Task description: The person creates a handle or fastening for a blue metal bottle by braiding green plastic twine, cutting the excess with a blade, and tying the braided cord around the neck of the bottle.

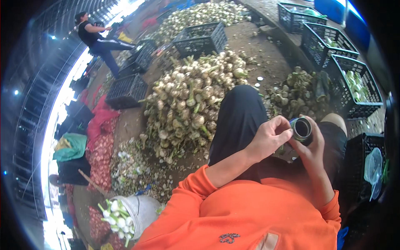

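Observation:
My right hand (311,151) is wrapped round a small, dark, round can-like thing (301,128) with a hollow, dark middle and a pale rim. Whether it is a can or a roll, I cannot tell. Thumb and fingertips of my left hand (268,138) are pinched together at its left side; anything between them is too small to make out. Both hands are above my lap, over dark trousers. Just beyond my knees lies a large heap of garlic bulbs (189,102) with stalks, and a smaller, darker garlic heap (296,89) lies to its right.
Black plastic crates (354,110) line the right side, some holding pale trimmed stalks. A clear plastic scoop (373,171) is at far right. White bucket (146,214) with trimmed garlic stands lower left, near red net sacks (101,156). Another person (98,39) stands at far left.

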The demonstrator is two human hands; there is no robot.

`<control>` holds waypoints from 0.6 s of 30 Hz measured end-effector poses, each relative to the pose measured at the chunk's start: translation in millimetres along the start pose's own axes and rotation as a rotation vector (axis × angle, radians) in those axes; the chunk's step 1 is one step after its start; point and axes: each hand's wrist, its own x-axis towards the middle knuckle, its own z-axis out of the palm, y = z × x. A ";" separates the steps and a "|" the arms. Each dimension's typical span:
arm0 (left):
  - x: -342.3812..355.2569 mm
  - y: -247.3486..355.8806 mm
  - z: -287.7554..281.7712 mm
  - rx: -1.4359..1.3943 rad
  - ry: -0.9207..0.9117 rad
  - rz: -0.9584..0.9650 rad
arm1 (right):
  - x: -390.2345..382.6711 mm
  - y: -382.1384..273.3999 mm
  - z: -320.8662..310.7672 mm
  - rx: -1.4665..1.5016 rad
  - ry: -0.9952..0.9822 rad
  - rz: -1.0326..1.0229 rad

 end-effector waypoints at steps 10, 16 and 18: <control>8.8 3.1 12.5 0.016 -0.033 -0.056 | 1.4 3.8 -14.5 -0.173 0.071 -0.048; 11.9 3.3 17.1 0.029 -0.054 -0.013 | 2.0 5.5 -18.4 -0.148 0.097 -0.027; 13.2 4.3 18.3 0.048 -0.062 -0.012 | 1.9 6.7 -20.1 -0.153 0.107 -0.032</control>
